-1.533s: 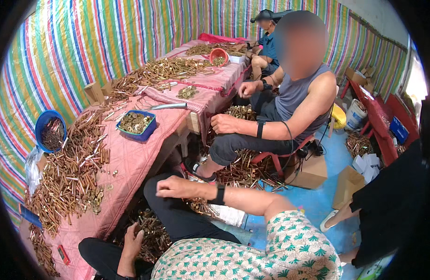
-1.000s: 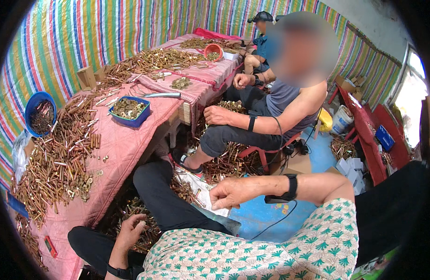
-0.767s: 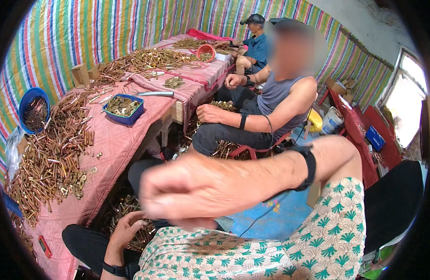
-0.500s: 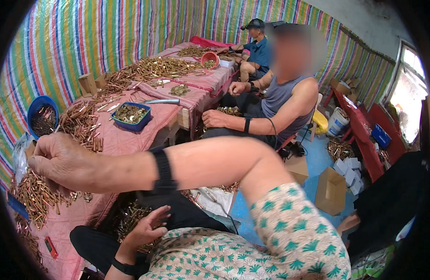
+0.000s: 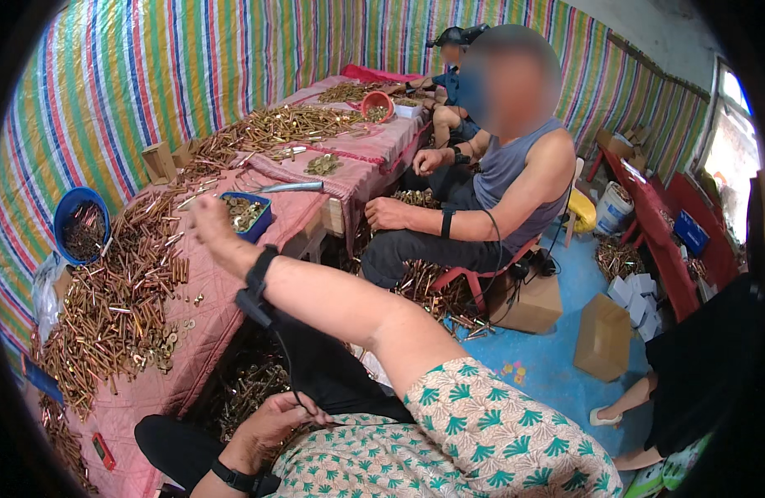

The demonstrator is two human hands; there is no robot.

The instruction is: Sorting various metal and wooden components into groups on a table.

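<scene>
My right hand (image 5: pixel 215 235), its arm reaching across from the right, is over the pink-covered table beside a blue tray (image 5: pixel 264 221) of small brass-coloured metal pieces. It hides the tray's left side; its fingers are blurred. Low in the middle, my left hand (image 5: pixel 276 420) is above my lap with its fingers curled together; what they hold, if anything, I cannot make out. A dark cable from the right wristband runs down close to it. Left of both hands spreads a heap of long brass-coloured bolts (image 5: pixel 108 319), with loose washers (image 5: pixel 173 339) along its near edge.
A blue basin (image 5: pixel 60 222) of dark small parts stands by the striped wall sheet. Bolts and an orange-red bucket (image 5: pixel 376 101) lie further along the table. A co-worker (image 5: pixel 515 178) sits beyond my arm, another person farther back. Cardboard boxes (image 5: pixel 600 336) stand on the blue floor.
My right hand has moved from over the bolt heap, rightward and away from me, to the blue tray. My left hand's spread fingers have curled in, and it has shifted slightly right and down.
</scene>
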